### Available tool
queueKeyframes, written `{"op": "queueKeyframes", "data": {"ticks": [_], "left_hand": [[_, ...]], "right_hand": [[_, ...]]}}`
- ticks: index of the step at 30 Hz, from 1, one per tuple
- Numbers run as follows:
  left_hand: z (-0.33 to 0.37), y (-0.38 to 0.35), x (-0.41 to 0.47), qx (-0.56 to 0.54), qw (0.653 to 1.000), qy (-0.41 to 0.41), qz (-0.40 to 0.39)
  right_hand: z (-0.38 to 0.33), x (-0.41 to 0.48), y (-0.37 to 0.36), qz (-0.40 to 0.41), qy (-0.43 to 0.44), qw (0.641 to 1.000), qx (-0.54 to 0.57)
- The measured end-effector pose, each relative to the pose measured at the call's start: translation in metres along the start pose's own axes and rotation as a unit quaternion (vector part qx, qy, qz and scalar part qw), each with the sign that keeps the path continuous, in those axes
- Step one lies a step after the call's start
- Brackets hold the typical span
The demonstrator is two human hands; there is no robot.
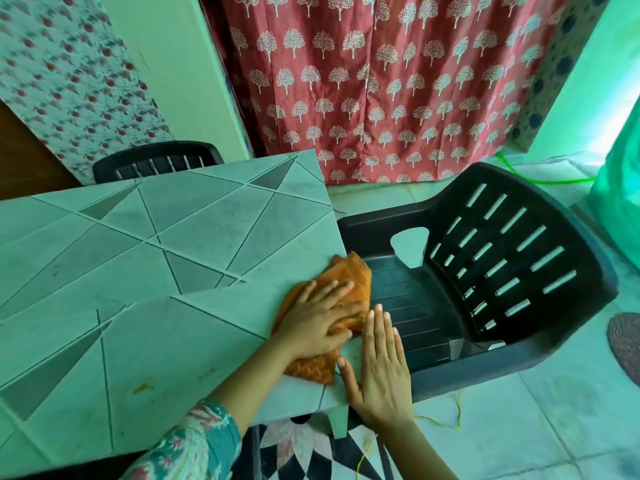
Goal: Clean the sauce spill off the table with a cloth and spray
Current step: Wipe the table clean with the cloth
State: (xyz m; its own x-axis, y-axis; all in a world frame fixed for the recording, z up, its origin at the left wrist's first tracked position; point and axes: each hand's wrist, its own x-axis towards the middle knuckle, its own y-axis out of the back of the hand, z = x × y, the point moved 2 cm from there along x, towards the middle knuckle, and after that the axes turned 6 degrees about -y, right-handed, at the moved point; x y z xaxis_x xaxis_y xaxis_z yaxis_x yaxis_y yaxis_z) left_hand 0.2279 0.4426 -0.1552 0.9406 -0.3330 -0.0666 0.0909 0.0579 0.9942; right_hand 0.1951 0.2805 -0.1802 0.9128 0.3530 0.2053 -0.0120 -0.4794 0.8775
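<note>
Left hand flat on the cloth at the table's right edge, right hand alongside.

I see the orange cloth bunched at the right edge of the table, its far corner hanging past that edge over the seat of the dark chair, which stands close against this side. The left hand presses down on the cloth with its fingers straight and spread, curled round nothing. The right hand lies flat just beside the cloth, fingers straight and close together, reaching out beyond the edge above the seat. A small orange sauce smear sits well left of the cloth, near the table's near edge. Bare tabletop runs left and away from the cloth. A second chair stands at the far edge, with a red curtain behind.
</note>
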Motion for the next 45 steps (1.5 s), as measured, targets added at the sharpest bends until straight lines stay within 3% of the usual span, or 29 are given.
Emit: {"op": "queueKeyframes", "data": {"ticks": [2, 4, 8, 12, 16, 18, 21, 23, 25, 27, 30, 33, 35, 38, 42, 45], "left_hand": [[0.009, 0.002, 0.006, -0.022, 0.999, -0.03, -0.017], [-0.003, 0.009, 0.017, -0.036, 0.999, 0.001, -0.021], [-0.06, 0.012, 0.026, -0.058, 0.978, 0.2, 0.006], [-0.11, 0.009, -0.034, -0.072, 0.906, 0.415, 0.039], [-0.065, -0.002, -0.106, -0.085, 0.803, 0.586, 0.073], [-0.021, -0.005, -0.103, -0.071, 0.809, 0.58, 0.058], [0.013, 0.0, -0.057, -0.062, 0.886, 0.457, 0.047], [-0.004, 0.007, -0.036, -0.07, 0.925, 0.372, 0.029], [-0.04, 0.01, -0.034, -0.076, 0.933, 0.35, 0.028], [-0.078, 0.009, -0.054, -0.088, 0.908, 0.408, 0.041], [-0.107, 0.005, -0.117, -0.096, 0.833, 0.541, 0.065], [-0.079, 0.0, -0.166, -0.103, 0.755, 0.642, 0.079], [-0.04, -0.002, -0.167, -0.104, 0.735, 0.666, 0.075], [-0.001, -0.002, -0.134, -0.102, 0.784, 0.609, 0.052], [-0.032, 0.005, -0.1, -0.092, 0.865, 0.49, 0.056], [-0.087, 0.013, -0.113, -0.063, 0.879, 0.465, 0.079]], "right_hand": [[0.001, -0.001, -0.001, -0.002, 0.0, 1.0, 0.002], [0.003, -0.002, 0.0, -0.011, 0.0, 1.0, -0.007], [0.003, -0.001, -0.003, -0.028, -0.006, 0.999, -0.029], [0.005, -0.001, -0.005, -0.029, 0.002, 0.999, -0.036], [0.003, -0.001, -0.006, -0.033, 0.001, 0.999, -0.034], [0.004, 0.0, -0.006, -0.041, 0.003, 0.998, -0.043], [0.01, 0.001, -0.004, -0.047, 0.009, 0.996, -0.079], [0.003, 0.004, -0.003, -0.053, 0.022, 0.994, -0.098], [-0.009, 0.007, -0.004, -0.062, 0.044, 0.991, -0.108], [-0.026, 0.009, -0.009, -0.069, 0.074, 0.988, -0.113], [-0.057, 0.01, -0.021, -0.083, 0.113, 0.985, -0.105], [-0.072, 0.009, -0.031, -0.1, 0.125, 0.982, -0.096], [-0.073, 0.009, -0.035, -0.105, 0.13, 0.981, -0.103], [-0.072, 0.011, -0.035, -0.103, 0.128, 0.98, -0.111], [-0.071, 0.013, -0.034, -0.111, 0.129, 0.979, -0.116], [-0.07, 0.012, -0.034, -0.113, 0.137, 0.977, -0.119]]}}
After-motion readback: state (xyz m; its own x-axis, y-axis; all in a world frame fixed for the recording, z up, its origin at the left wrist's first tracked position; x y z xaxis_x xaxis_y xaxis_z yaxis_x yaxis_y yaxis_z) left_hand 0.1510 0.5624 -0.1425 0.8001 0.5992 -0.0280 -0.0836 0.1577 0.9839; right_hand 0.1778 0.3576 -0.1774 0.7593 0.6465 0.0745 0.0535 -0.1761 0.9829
